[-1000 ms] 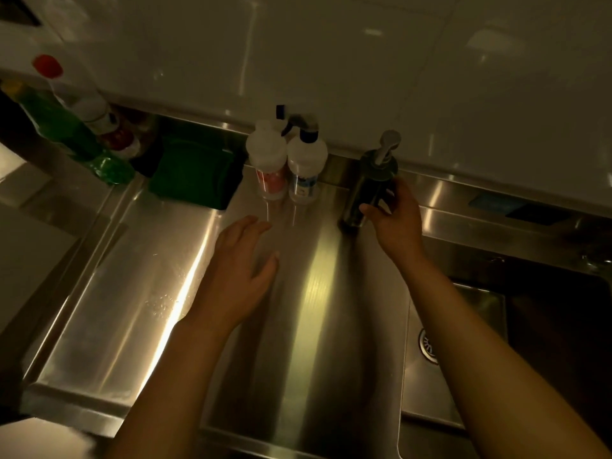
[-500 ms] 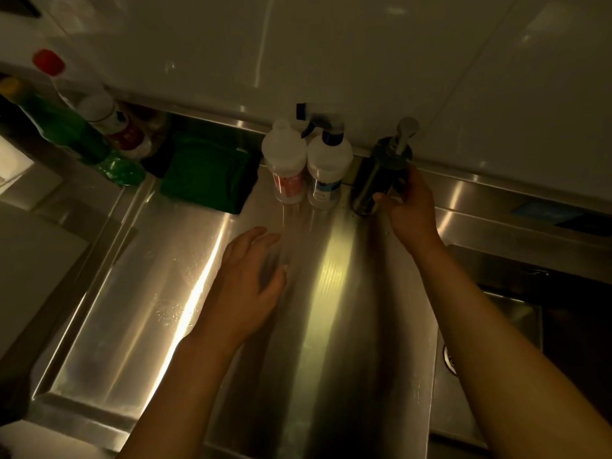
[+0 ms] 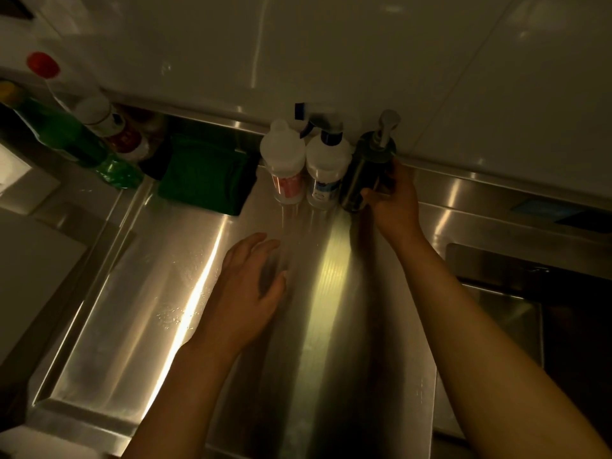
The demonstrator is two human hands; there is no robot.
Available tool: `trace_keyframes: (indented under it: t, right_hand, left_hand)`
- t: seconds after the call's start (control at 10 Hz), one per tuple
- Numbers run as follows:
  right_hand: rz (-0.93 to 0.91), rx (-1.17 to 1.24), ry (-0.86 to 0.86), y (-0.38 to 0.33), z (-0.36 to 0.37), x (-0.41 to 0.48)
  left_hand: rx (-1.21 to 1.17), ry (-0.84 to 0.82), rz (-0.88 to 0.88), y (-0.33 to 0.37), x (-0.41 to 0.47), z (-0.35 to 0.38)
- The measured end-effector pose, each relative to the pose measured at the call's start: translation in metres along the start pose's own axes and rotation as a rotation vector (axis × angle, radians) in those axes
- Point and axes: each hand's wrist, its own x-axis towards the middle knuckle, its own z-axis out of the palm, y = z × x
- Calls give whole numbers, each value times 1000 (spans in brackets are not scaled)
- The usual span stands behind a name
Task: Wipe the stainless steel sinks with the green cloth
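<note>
left hand (image 3: 246,286) fingertips blurred, sink (image 3: 503,326) seemingly cropped at right

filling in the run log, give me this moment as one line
right hand: grips dark pump bottle | left hand: open over steel drainboard | green cloth: untouched by back wall | wiping: not started

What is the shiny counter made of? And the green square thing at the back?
The counter looks like brushed stainless steel: it mirrors the light in long streaks. The green cloth seems to be soft fabric, folded and matte, with no shine.
</note>
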Motion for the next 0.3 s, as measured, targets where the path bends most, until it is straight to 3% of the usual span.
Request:
trace_keyframes:
  t: [0.3]
  right_hand:
    - [8,93,49,-4,-10,-15]
  left_hand:
    - [6,88,38,-7,1,-18]
